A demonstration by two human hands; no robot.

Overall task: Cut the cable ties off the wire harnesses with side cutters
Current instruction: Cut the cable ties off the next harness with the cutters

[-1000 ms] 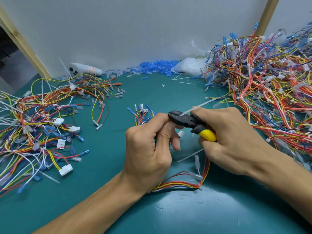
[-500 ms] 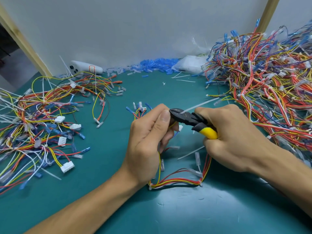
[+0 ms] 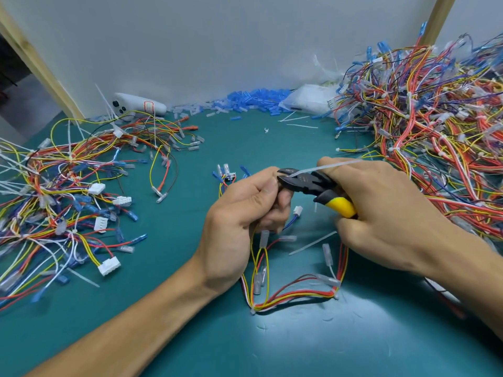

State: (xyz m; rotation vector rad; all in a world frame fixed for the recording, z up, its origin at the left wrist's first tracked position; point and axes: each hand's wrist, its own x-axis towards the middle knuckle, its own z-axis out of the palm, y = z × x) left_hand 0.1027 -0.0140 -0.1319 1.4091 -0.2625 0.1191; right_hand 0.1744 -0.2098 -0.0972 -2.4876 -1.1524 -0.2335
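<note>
Left hand (image 3: 245, 221) grip clenched round the wire harness (image 3: 294, 295) at mid-table; its loop trails onto the green table (image 3: 177, 281) toward the near edge. Right hand (image 3: 386, 213) grip grasps the yellow-handled side cutters (image 3: 304, 183), nose against the left fingertips, white cable tie (image 3: 329, 166) across it, probably nipped, hard to tell. Loose wire pile (image 3: 54, 200) left, big wire heap (image 3: 435, 131) right, hands in the green gap between.
</note>
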